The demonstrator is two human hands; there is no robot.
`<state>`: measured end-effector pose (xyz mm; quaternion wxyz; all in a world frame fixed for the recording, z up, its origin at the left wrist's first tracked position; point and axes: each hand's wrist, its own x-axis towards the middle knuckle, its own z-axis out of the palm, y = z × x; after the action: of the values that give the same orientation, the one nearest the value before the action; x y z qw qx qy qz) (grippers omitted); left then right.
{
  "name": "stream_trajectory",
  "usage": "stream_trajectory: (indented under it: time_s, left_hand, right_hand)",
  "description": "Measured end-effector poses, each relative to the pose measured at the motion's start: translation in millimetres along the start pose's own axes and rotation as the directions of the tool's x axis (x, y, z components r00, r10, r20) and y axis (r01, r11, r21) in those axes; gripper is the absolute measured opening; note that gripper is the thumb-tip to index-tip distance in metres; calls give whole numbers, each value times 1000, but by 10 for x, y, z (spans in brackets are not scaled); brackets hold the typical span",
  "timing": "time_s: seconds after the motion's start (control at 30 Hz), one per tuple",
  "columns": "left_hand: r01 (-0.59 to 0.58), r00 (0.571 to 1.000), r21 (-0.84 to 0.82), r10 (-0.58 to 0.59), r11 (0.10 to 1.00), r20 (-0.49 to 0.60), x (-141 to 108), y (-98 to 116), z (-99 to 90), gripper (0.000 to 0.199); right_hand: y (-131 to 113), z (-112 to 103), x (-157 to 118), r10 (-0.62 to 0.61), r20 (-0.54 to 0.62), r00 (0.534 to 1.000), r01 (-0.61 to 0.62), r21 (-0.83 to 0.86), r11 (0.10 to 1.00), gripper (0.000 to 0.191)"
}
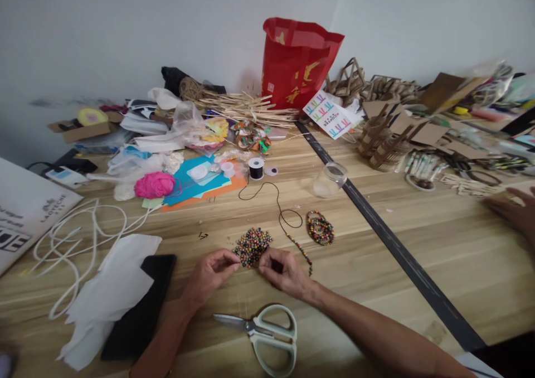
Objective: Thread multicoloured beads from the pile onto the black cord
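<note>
A loose pile of small multicoloured beads point(253, 246) lies on the wooden table. My left hand point(214, 272) is at its left edge, thumb and forefinger pinched together; whatever sits between the tips is too small to make out. On the pile's right side, my right hand point(284, 271) has its fingers curled closed, and their contents are hidden. A partly beaded black cord point(298, 245) runs from a spool point(256, 168) down to the right wrist, where it passes out of sight. Beaded loops point(320, 228) rest to the right. Pale-handled scissors point(271, 333) lie below both hands.
A clear plastic cup point(330, 179) lies beside a dark strip crossing the table. White cord point(69, 255), white sheets and a black flat object are at left. Pink yarn point(154, 185), a red bag point(296, 60) and craft supplies line the back. Another person's hand point(516, 208) rests at right.
</note>
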<state>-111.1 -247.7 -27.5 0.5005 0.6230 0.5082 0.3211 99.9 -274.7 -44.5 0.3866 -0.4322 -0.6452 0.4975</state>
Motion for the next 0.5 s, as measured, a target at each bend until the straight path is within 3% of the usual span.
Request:
stream_trajectory:
  time_s: [0.17,0.5]
  left_hand:
    - [29,992,-76,-20,997,121,-23,-17,59,17]
    - [-17,976,-1,17,1000,216,-54,26,180,10]
  right_hand:
    - [-23,-45,40,169,15,986,-165,316,934,30]
    - [-122,-255,120,202,-13,979,-177,425,888,37]
